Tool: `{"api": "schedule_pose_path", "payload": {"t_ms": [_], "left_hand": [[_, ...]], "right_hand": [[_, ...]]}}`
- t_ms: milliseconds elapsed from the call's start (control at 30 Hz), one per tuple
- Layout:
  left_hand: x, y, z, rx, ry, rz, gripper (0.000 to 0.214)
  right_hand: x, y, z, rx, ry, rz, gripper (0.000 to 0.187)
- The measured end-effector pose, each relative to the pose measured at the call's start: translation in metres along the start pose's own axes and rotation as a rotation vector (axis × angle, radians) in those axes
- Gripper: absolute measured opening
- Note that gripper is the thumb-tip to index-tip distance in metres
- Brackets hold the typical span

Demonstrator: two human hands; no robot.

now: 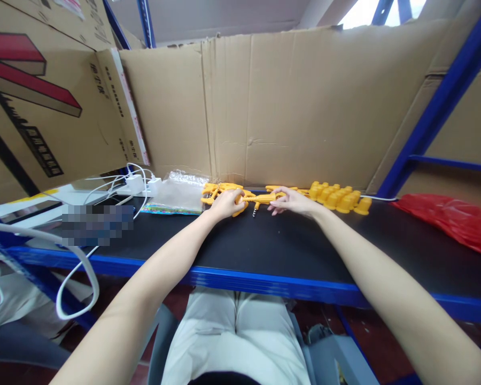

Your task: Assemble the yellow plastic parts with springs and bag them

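Note:
Between my hands is a long yellow plastic part (265, 198), lying roughly level just above the black work surface. A short piece with a black-and-white striped tip (255, 209) points down from it. My left hand (225, 204) is closed around the part's left end. At the right end, my right hand (292, 202) pinches it between thumb and fingers, the other fingers loosely curled. Behind my left hand lies a pile of similar yellow parts (220, 187). To the right of my right hand stand several yellow cup-shaped pieces (336, 197) in rows.
A clear plastic bag (176, 193) lies left of the pile, near white chargers (134, 184) and tangled cables. Red plastic sheeting (449, 219) covers the right end. Cardboard (324, 107) walls the back. A blue metal edge (264, 282) runs along the front.

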State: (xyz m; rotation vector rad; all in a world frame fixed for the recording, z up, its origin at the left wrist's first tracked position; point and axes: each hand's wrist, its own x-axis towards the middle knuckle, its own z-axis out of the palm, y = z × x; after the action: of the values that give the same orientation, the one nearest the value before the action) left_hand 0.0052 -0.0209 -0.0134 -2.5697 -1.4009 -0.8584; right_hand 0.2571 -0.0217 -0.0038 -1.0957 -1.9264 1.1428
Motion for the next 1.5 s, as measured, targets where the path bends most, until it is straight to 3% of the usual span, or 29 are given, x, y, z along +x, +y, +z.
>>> {"api": "schedule_pose_path", "payload": {"t_ms": [100, 267, 367, 500, 600, 700, 933, 1033, 1167, 1500], "left_hand": [[-0.001, 0.002, -0.002, -0.012, 0.012, 0.016, 0.029], [-0.001, 0.002, -0.002, -0.019, 0.038, 0.049, 0.028], [0.0, 0.002, -0.002, -0.007, 0.029, 0.037, 0.028], [0.0, 0.002, -0.002, 0.006, 0.001, 0.0, 0.028], [0.0, 0.003, -0.002, 0.006, 0.002, 0.004, 0.027], [0.0, 0.003, -0.002, -0.008, 0.031, 0.032, 0.027], [0.001, 0.0, 0.0, -0.027, 0.056, 0.043, 0.027], [0.001, -0.003, 0.001, -0.026, 0.065, 0.028, 0.028], [0.002, -0.005, 0.002, -0.03, 0.063, 0.028, 0.029], [0.001, -0.005, 0.002, -0.023, 0.057, 0.04, 0.027]], "right_hand": [[-0.002, -0.004, 0.002, 0.0, -0.017, 0.028, 0.045], [0.0, -0.01, 0.011, -0.055, 0.062, 0.161, 0.059], [-0.002, -0.012, 0.01, -0.06, 0.03, 0.207, 0.064], [-0.006, -0.013, 0.003, -0.03, -0.053, 0.148, 0.05], [-0.006, -0.011, 0.0, -0.042, -0.015, 0.078, 0.056], [-0.003, -0.009, 0.002, -0.043, -0.01, 0.074, 0.04], [0.001, -0.006, 0.008, -0.067, 0.001, 0.177, 0.057], [0.0, -0.005, 0.003, -0.098, 0.013, 0.124, 0.049], [0.002, 0.001, -0.003, -0.1, 0.038, 0.041, 0.06], [0.004, 0.004, 0.002, -0.085, 0.044, 0.022, 0.047]]}}
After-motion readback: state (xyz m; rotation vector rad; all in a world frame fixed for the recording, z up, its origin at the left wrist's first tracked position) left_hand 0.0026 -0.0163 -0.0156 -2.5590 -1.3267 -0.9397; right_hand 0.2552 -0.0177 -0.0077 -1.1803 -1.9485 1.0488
